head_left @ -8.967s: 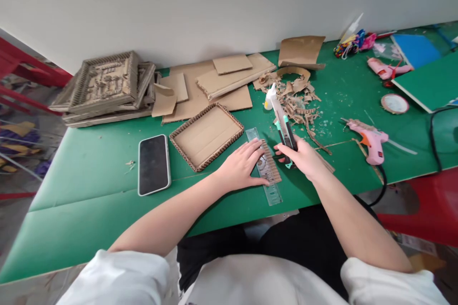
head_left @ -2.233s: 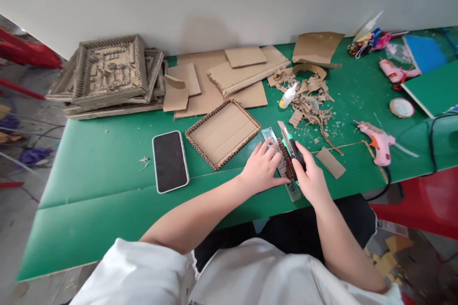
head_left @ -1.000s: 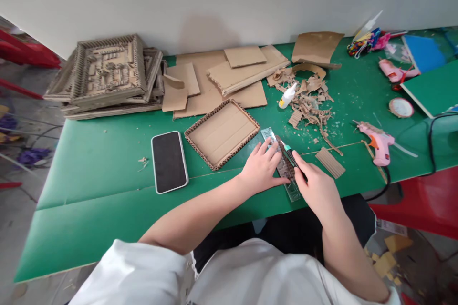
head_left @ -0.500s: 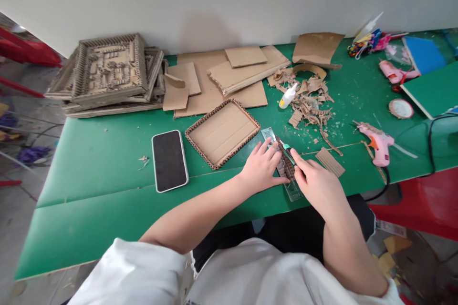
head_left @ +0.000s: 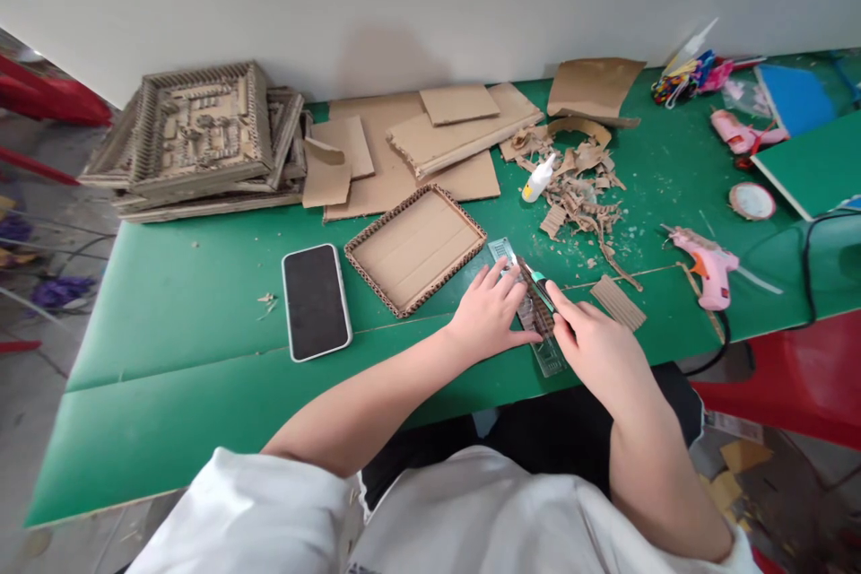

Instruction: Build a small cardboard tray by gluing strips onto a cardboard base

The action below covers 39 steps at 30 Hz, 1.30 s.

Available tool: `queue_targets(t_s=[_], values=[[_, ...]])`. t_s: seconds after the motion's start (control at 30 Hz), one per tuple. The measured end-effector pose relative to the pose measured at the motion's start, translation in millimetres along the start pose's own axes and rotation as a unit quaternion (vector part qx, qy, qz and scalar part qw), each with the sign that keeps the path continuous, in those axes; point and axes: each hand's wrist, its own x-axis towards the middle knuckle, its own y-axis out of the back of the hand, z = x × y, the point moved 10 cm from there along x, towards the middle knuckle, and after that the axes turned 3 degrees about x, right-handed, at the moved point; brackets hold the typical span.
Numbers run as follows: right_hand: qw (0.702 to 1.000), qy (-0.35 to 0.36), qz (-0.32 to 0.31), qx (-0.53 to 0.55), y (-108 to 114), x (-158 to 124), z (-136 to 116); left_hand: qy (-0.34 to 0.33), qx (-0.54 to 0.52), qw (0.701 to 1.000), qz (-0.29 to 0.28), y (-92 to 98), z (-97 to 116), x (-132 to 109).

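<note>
My left hand (head_left: 485, 316) lies with fingers spread over a clear plastic ruler (head_left: 552, 362), pressing it against the green table. Brown corrugated cardboard shows through and beside the ruler. In my right hand (head_left: 602, 352) is a green utility knife (head_left: 540, 282), its tip at the ruler's edge near my left fingertips. Whether the blade is in the cardboard I cannot tell. A shallow cardboard tray (head_left: 417, 247) with a corrugated rim sits just left of the ruler. To the right of my right hand rests a small corrugated piece (head_left: 619, 302).
Cardboard scraps (head_left: 585, 193) and a white glue bottle (head_left: 539, 179) lie beyond the ruler. A phone (head_left: 316, 302) is at left, near stacked cardboard models (head_left: 202, 134). Flat cardboard sheets (head_left: 457, 134) line the wall. At right are a pink glue gun (head_left: 706, 265) and a tape roll (head_left: 752, 200).
The whole view has shifted slightly to the left. Both hands, the ruler and the knife keep nearly the same places relative to each other.
</note>
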Motion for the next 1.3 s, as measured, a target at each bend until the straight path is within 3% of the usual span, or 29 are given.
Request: queue_targets(t_s=[0.57,1.3], values=[[0.998,0.023,0.051,0.004,7.5,-17.2,0.3,0.003,0.000,1.000,0.012,-0.8,-1.1,-0.4],[0.997,0.041,0.051,0.035,5.7,-55.5,6.3,0.005,-0.014,1.000,0.006,-2.0,-1.1,-0.3]])
